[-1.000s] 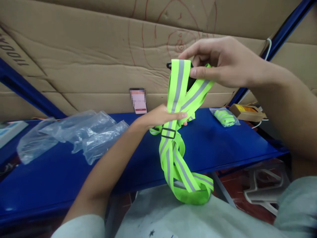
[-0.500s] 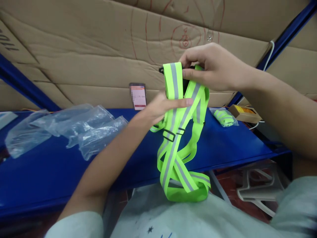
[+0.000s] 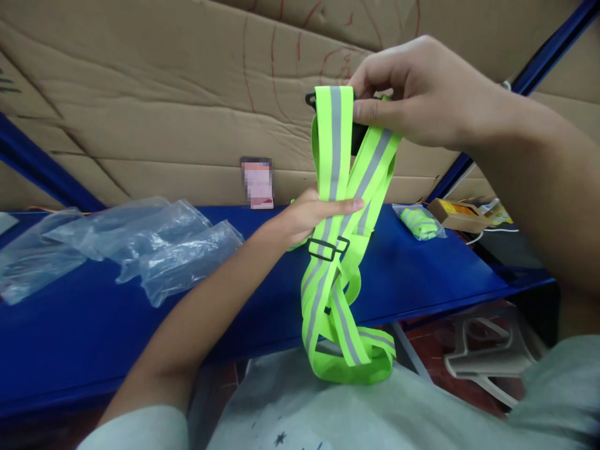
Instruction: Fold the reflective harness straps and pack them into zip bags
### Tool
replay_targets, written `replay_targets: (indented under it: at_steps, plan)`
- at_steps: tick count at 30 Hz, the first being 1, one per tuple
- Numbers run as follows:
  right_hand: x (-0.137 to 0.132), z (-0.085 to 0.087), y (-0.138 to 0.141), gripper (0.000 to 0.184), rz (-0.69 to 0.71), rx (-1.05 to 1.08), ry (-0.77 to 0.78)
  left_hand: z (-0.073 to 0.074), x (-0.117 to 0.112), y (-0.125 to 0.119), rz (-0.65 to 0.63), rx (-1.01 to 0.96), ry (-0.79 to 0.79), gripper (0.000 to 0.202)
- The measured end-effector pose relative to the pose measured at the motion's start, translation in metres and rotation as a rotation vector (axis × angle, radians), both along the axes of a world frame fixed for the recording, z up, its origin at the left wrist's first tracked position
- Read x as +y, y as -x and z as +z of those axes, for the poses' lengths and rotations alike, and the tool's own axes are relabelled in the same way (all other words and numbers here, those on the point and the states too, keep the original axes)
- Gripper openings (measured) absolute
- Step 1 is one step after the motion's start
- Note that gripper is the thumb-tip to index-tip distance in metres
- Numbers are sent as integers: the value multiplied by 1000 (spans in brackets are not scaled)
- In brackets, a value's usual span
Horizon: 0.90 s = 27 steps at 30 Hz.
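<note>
A neon yellow-green reflective harness [image 3: 335,144] with grey stripes and black buckles hangs in front of me in several loops. My right hand [image 3: 403,94] pinches its top end between thumb and fingers, beside a black plastic part. Lower down, my left hand [image 3: 309,215] is wrapped round the straps, the thumb lying across their front and the fingers hidden behind. Two black slide buckles [image 3: 322,249] sit just below that thumb. The bottom loops hang down to the shirt on my lap.
Clear plastic bags [image 3: 182,244] lie on the blue table [image 3: 262,300] at left. A phone [image 3: 257,182] leans against the cardboard wall [image 3: 164,119]. At right are a bagged neon bundle [image 3: 419,222] and a small cardboard box [image 3: 457,215]. A white plastic chair [image 3: 487,356] stands below.
My right hand has risen, drawing the top of the harness upward. My left hand still grips the straps at nearly the same height, and the two buckles now overlap.
</note>
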State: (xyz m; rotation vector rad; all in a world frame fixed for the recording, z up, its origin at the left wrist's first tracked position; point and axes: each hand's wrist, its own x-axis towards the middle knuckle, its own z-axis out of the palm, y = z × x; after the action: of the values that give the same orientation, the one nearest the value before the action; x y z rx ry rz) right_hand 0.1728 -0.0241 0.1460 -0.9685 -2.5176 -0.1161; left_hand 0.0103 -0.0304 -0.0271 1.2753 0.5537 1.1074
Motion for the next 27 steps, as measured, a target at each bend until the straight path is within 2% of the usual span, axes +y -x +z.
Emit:
replay_targets:
  at_steps: [4, 11, 13, 18, 22, 25, 27]
  plan:
    - [-2, -2, -4, 11, -21, -11, 21, 0, 6, 6, 50, 143, -89, 56]
    - [4, -6, -9, 18, 15, 74, 75, -2, 15, 6, 77, 231, -266, 54]
    - [9, -9, -10, 21, -3, 157, 205, -4, 15, 7, 34, 280, -302, 54]
    - [19, -26, -12, 21, 30, 330, 792, -7, 11, 12, -219, 417, -356, 47]
    - [17, -52, -11, 18, 82, 444, 1132, -1, 4, 12, -206, 441, -366, 47]
    - [12, -70, -9, 7, 96, 522, 1205, 5, -2, 8, -188, 406, -384, 50]
    - [10, -73, -8, 13, 117, 560, 1114, 7, -5, 6, -194, 399, -388, 50]
